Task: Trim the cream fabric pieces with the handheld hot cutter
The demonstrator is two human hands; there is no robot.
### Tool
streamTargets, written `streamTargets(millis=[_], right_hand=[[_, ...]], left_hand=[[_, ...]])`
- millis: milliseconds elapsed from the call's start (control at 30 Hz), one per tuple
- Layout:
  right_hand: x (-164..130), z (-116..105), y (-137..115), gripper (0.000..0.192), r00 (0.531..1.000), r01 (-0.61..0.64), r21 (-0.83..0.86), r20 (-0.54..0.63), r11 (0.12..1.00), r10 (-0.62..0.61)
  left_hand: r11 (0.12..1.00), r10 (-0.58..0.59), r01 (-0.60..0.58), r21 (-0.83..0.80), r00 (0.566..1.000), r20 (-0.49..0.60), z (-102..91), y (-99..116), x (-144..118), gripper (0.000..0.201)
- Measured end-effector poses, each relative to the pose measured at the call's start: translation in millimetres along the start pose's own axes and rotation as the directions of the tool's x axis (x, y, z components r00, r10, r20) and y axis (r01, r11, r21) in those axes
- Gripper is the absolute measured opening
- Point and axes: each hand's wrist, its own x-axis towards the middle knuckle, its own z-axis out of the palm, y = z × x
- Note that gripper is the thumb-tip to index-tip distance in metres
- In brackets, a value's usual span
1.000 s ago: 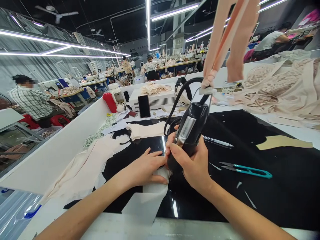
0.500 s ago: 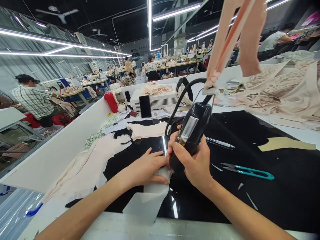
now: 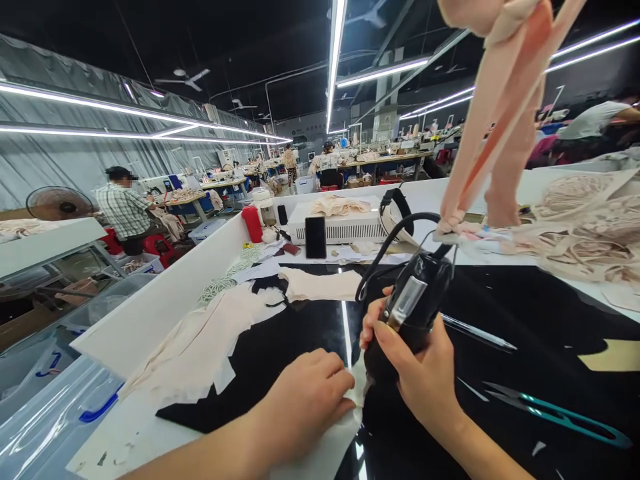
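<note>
The black tool (image 3: 410, 313) stands tilted on the dark table (image 3: 525, 313), its lower tip down on a pale fabric piece (image 3: 350, 400) at the near edge. The right hand (image 3: 420, 377) wraps the tool's body, fingers (image 3: 395, 337) clamped around it, thumb along the front. A black cord (image 3: 387, 243) loops up from its top, where it hangs from peach straps (image 3: 480, 147) coming down from above. The left hand (image 3: 305, 400) lies just left of the tip, fingers (image 3: 340, 380) curled together, pressing the fabric piece flat. To the right, well apart, lie teal snips (image 3: 560, 415) and a pen (image 3: 477, 332). Left of the hands more pale fabric (image 3: 200, 347) spreads over the table. Behind stand a phone (image 3: 315, 237) leaning on a white box (image 3: 340, 227), a red bottle (image 3: 252, 223), and a heap of beige trim (image 3: 580, 247) at the right. A seated person (image 3: 125, 210) works at another table far left.
</note>
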Motion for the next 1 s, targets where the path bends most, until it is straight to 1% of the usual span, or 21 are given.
streamTargets(millis=[100, 200, 300, 400, 467, 533, 600, 700, 767, 867, 1000], right_hand=[[0, 0, -1, 0.037, 1.0, -0.001, 0.018, 0.007, 1.0, 0.001], [1, -2, -2, 0.038, 1.0, -0.013, 0.035, 0.001, 0.999, 0.013], [2, -4, -2, 0.039, 1.0, -0.023, 0.048, 0.008, 0.999, 0.022], [3, -6, -2, 0.039, 0.999, -0.033, 0.063, 0.033, 0.997, 0.031], [2, -7, -3, 0.039, 0.999, -0.035, 0.072, 0.043, 0.997, 0.032], [0, -7, -4, 0.037, 0.998, -0.032, 0.084, 0.058, 0.996, 0.027], [-1, -7, -7, 0.036, 0.997, -0.03, 0.101, 0.075, 0.994, 0.022], [-4, -7, -11, 0.035, 0.995, -0.03, 0.121, 0.1, 0.992, 0.018], [-7, -8, -14, 0.034, 0.992, -0.032, 0.133, 0.125, 0.991, 0.015], [-12, -13, -16, 0.031, 0.988, -0.03, 0.152, 0.154, 0.988, 0.007], [-20, -20, -20, 0.033, 0.985, -0.044, 0.161, 0.172, 0.986, 0.016]], left_hand=[[0.996, 0.024, -0.023, 0.089, 1.0, -0.006, 10.5, 10, -14, 0.019], [0.991, 0.037, -0.037, 0.126, 0.999, 0.002, 12.1, 10, -19, 0.013], [0.996, 0.071, -0.073, 0.051, 0.997, 0.028, 1.8, 1, -21, 0.014], [0.985, 0.167, -0.165, -0.044, 0.985, 0.053, -11.7, -13, -26, 0.018], [0.978, 0.196, -0.19, -0.089, 0.978, 0.065, -16.9, -23, -31, 0.027], [0.973, 0.196, -0.186, -0.135, 0.979, 0.061, -18.1, -30, -34, 0.039], [0.969, 0.189, -0.185, -0.165, 0.982, 0.012, -16.4, -35, -35, 0.046], [0.97, 0.159, -0.173, -0.171, 0.983, -0.097, -12.7, -39, -29, 0.043], [0.975, 0.134, -0.155, -0.161, 0.982, -0.134, -10.3, -39, -21, 0.04], [0.979, 0.123, -0.143, -0.145, 0.982, -0.141, -4.8, -37, -6, 0.04], [0.981, 0.16, -0.172, -0.095, 0.98, -0.116, 8.7, -38, 11, 0.035]])
